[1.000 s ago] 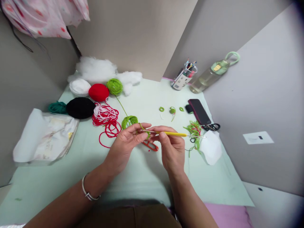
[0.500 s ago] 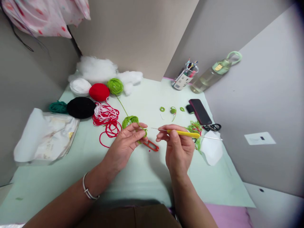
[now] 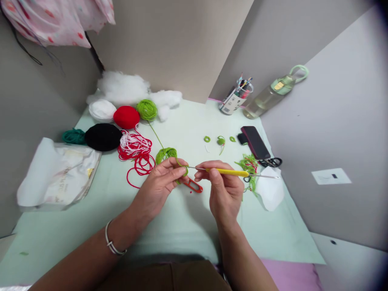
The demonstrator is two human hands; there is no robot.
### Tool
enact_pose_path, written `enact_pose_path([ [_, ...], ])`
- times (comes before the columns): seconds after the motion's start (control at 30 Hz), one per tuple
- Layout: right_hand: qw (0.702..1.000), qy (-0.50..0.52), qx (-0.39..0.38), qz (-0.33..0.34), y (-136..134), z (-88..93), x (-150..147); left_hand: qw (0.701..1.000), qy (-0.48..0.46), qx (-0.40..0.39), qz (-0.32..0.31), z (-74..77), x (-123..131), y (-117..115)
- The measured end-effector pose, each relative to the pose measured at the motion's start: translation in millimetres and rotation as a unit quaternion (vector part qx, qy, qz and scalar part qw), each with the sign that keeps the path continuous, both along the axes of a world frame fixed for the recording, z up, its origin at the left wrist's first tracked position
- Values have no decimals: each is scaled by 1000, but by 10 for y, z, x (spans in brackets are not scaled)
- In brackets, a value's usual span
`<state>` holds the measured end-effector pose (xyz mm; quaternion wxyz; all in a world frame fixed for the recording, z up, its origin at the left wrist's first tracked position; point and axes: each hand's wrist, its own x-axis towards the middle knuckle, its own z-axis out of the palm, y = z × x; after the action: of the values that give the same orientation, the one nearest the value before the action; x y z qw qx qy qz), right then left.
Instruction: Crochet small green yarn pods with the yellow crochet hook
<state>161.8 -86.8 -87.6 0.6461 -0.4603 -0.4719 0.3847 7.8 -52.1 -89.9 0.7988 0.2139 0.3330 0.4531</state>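
Observation:
Between the thumb and fingers of my left hand (image 3: 162,182) is pinched a small green crochet piece (image 3: 185,171). A strand of green yarn runs over those fingers from the loose green yarn (image 3: 166,155) just behind. My right hand (image 3: 226,190) grips a crochet hook (image 3: 228,172) by its yellow handle, its thin metal tip pointing left and meeting the green piece. Whether the tip is inside a stitch is too small to tell. Under my left fingertips lies an orange-red tool with a slotted body (image 3: 194,185), partly hidden.
Yarn balls in green (image 3: 147,110), red (image 3: 126,117), white (image 3: 102,111) and black (image 3: 103,137) sit back left, before white stuffing (image 3: 124,88). Tangled red yarn (image 3: 142,163) lies left. Small green pieces (image 3: 221,140), a phone (image 3: 255,142), scissors (image 3: 274,162) and a bottle (image 3: 269,97) are right.
My right hand has moved slightly left with the crochet hook, bringing its tip from a short gap away to the green piece. The left hand stays nearly still.

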Motion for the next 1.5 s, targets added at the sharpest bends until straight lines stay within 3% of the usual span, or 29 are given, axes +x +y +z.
enact_pose_path([
  [0.63, 1000, -20, 9, -16, -3, 6, -4, 1000, -2, -2, 8, 7, 19, -17],
  [0.9, 986, -144, 76, -34, -41, -14, -30, 1000, 0, 4, 0, 35, 44, -36],
  [1.1, 998, -57, 29, -20, -20, -10, -53, 1000, -7, 18, -10, 50, 43, -45],
  [1.33, 997, 42, -42, 58, 26, -80, -20, 999, -4, 43, -4, 12, 46, -41],
  [1.5, 988, 68, -51, 128, 72, -50, 60, 998, -15, 65, -10, 100, 18, -115],
])
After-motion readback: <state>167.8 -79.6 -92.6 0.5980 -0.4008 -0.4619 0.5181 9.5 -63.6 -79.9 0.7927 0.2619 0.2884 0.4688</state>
